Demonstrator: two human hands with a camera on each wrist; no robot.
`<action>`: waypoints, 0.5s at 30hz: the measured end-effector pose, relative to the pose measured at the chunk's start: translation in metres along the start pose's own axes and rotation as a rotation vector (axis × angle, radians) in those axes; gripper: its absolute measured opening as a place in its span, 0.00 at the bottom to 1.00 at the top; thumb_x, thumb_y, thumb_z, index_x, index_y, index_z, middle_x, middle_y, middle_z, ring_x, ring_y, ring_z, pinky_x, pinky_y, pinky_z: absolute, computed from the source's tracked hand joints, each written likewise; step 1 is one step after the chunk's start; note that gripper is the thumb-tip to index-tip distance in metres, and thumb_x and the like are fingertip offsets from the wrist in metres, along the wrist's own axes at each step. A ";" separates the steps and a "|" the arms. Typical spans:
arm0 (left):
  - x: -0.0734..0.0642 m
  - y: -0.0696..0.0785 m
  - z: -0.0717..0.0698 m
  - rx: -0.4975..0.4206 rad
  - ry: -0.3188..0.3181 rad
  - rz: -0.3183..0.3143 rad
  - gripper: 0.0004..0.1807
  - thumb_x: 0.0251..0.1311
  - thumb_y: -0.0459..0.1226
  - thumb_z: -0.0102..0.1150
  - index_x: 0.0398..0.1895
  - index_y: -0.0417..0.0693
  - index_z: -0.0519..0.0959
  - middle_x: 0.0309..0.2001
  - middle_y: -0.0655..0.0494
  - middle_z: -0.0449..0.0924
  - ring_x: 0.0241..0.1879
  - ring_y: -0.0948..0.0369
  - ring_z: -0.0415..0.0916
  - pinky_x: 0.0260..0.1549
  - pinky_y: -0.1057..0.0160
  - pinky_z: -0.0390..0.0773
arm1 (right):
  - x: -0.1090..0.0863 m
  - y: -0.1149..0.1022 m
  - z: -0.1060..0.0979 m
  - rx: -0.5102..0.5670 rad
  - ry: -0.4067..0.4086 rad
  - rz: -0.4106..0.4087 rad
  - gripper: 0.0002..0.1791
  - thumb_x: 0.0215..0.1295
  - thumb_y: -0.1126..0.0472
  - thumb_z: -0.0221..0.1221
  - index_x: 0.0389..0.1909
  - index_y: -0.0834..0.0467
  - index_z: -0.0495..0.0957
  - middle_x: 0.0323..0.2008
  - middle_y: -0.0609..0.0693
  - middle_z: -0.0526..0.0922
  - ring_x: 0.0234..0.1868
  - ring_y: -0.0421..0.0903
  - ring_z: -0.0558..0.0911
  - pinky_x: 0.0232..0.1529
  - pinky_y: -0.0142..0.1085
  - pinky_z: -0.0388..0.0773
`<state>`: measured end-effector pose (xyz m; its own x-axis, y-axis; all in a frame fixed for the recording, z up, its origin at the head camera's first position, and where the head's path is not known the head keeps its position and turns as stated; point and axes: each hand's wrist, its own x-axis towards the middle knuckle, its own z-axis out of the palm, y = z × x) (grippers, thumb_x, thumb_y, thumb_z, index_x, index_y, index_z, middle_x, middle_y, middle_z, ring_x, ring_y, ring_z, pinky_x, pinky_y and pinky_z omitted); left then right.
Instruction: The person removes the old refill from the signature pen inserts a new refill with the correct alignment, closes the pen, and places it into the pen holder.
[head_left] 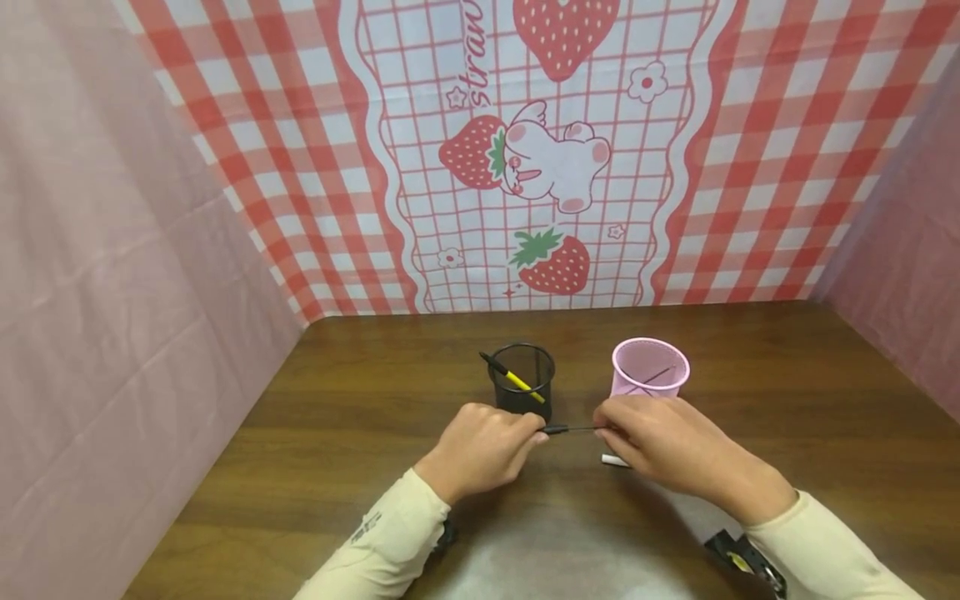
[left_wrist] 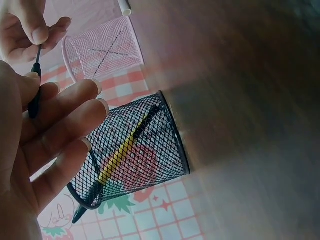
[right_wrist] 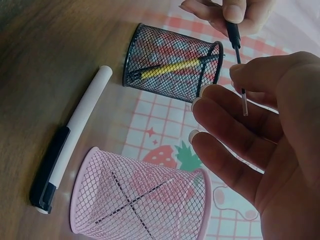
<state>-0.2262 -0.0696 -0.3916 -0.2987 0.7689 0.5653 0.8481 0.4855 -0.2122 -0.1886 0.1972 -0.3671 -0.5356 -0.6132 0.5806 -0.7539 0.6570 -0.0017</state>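
My left hand (head_left: 480, 446) pinches a black, tapered pen front piece (head_left: 557, 430) between thumb and forefinger. A thin refill (head_left: 582, 428) runs from this piece to my right hand (head_left: 675, 442), whose thumb and forefinger pinch it. The refill's clear end (right_wrist: 245, 105) shows past those fingertips in the right wrist view. Both hands have their other fingers loosely bent. Beneath the right hand lies a white pen barrel (right_wrist: 82, 117) with a black clip (right_wrist: 49, 167), mostly covered in the head view. Both hands are just in front of two mesh cups.
The black mesh cup (head_left: 517, 407) stands behind my left hand with a yellow and black pen (head_left: 519, 382) leaning inside. Behind my right hand is the pink mesh cup (head_left: 617, 367), holding two crossed thin dark sticks (right_wrist: 131, 204). A checked strawberry cloth (head_left: 315, 167) hangs behind the wooden table (head_left: 337, 400).
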 end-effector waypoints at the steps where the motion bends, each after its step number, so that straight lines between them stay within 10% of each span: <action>1: 0.000 0.000 0.000 0.001 -0.002 -0.003 0.07 0.71 0.44 0.55 0.36 0.53 0.78 0.18 0.67 0.75 0.14 0.65 0.73 0.15 0.62 0.73 | 0.000 0.000 0.000 0.001 0.002 0.001 0.09 0.56 0.61 0.68 0.31 0.47 0.76 0.28 0.32 0.74 0.28 0.30 0.73 0.28 0.35 0.75; 15: 0.001 0.000 0.000 0.000 -0.025 -0.015 0.09 0.72 0.44 0.54 0.35 0.53 0.78 0.20 0.67 0.77 0.15 0.65 0.73 0.15 0.62 0.73 | 0.000 0.003 -0.001 -0.010 0.036 -0.033 0.08 0.56 0.62 0.66 0.31 0.47 0.77 0.27 0.33 0.74 0.27 0.31 0.73 0.27 0.35 0.75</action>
<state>-0.2267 -0.0689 -0.3906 -0.3222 0.7718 0.5482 0.8436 0.4968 -0.2038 -0.1906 0.1998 -0.3664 -0.4968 -0.6182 0.6091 -0.7668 0.6414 0.0256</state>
